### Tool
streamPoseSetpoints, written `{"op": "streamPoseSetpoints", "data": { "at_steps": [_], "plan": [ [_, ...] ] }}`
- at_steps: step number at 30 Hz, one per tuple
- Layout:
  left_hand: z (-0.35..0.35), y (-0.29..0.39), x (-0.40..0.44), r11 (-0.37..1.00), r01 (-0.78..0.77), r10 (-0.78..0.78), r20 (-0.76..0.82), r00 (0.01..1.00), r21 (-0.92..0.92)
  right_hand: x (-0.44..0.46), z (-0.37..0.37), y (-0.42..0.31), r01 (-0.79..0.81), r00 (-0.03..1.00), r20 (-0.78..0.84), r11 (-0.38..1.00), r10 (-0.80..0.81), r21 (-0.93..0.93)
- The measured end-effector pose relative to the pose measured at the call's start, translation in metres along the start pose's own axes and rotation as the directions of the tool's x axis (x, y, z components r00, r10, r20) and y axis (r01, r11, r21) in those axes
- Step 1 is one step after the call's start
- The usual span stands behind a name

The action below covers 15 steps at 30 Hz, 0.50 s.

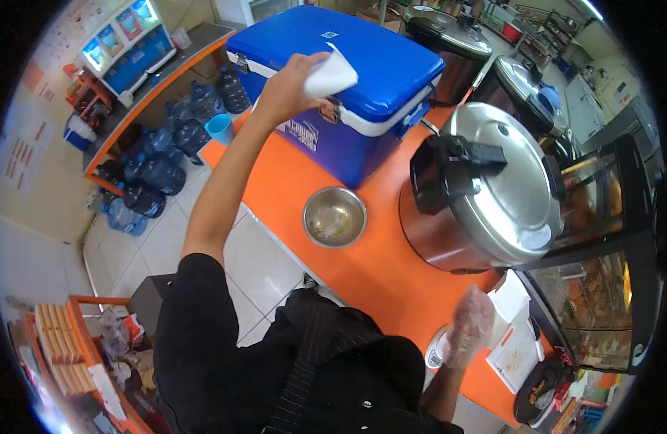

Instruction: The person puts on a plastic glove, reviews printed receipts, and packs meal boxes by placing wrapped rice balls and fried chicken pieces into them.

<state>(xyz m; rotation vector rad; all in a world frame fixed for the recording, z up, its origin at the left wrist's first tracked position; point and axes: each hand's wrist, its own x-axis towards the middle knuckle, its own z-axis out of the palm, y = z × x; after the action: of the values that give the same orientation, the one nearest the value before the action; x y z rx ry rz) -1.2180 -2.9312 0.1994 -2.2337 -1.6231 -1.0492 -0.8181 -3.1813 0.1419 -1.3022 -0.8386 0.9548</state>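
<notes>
My left hand (pixel 290 90) is closed on a folded piece of white paper (pixel 333 74), held over the front edge of the blue cooler (pixel 333 43). The cooler's lid is down. My right hand (pixel 472 325) wears a clear plastic glove; its fingers look loosely extended, with nothing visible in them. It is beside an open white takeaway box (pixel 508 295) and a round white item (pixel 438 349). I cannot tell whether it touches the box. A steel bowl (pixel 335 217) with a little yellowish residue sits between my hands on the orange counter (pixel 362 275).
A large steel cooker (pixel 503 195) stands to the right of the bowl. A light blue cup (pixel 220 129) is at the counter's left edge. Beyond are more cookers (pixel 449 36), a glass display case (pixel 587 289), a white cutting board (pixel 514 354) and several water bottles (pixel 156 173) on the floor.
</notes>
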Motion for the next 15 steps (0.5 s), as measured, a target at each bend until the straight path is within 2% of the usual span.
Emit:
{"op": "streamPoseSetpoints", "data": {
  "at_steps": [2,4,6,7,8,9,10,11,12,14,15],
  "plan": [
    [0.006,-0.019,0.011,0.984,-0.176,0.176,-0.013,0.984,-0.023,0.009,0.042,0.0,0.085,0.99,0.114,0.996,-0.082,-0.027],
    [0.005,-0.036,0.018,0.915,-0.403,0.403,-0.004,0.915,-0.031,0.017,0.092,-0.009,0.062,0.984,0.169,0.997,-0.053,-0.049],
    [0.006,-0.041,0.03,0.808,-0.588,0.587,-0.027,0.809,-0.033,0.026,0.14,-0.049,-0.059,0.984,0.158,0.992,0.076,-0.11],
    [0.002,-0.042,0.039,0.791,-0.611,0.609,-0.047,0.792,-0.033,0.034,0.155,-0.065,0.077,0.961,0.273,0.919,0.035,-0.387],
    [-0.001,-0.041,0.052,0.771,-0.636,0.632,-0.077,0.771,-0.042,0.043,0.163,-0.08,0.223,0.924,0.38,0.751,0.041,-0.621],
    [-0.007,-0.037,0.065,0.777,-0.617,0.612,-0.08,0.787,-0.124,0.053,0.174,-0.09,0.407,0.876,0.481,0.561,-0.018,-0.72],
    [-0.018,-0.035,0.079,0.781,-0.592,0.59,-0.078,0.804,-0.198,0.068,0.186,-0.097,0.616,0.78,0.611,0.336,-0.134,-0.713],
    [-0.026,-0.032,0.097,0.809,-0.561,0.561,-0.058,0.826,-0.178,0.085,0.198,-0.102,0.751,0.653,0.721,0.072,-0.231,-0.657],
    [-0.037,-0.028,0.114,0.79,-0.6,0.594,-0.088,0.8,-0.125,0.102,0.212,-0.106,0.8,0.531,0.801,-0.148,-0.276,-0.581],
    [-0.052,-0.018,0.151,0.825,-0.552,0.554,-0.024,0.832,-0.121,0.141,0.245,-0.111,0.774,0.338,0.888,-0.445,-0.311,-0.451],
    [-0.053,-0.017,0.167,0.805,-0.569,0.561,-0.097,0.822,-0.167,0.159,0.269,-0.114,0.813,0.534,0.823,-0.149,-0.194,-0.563]
  ]
}}
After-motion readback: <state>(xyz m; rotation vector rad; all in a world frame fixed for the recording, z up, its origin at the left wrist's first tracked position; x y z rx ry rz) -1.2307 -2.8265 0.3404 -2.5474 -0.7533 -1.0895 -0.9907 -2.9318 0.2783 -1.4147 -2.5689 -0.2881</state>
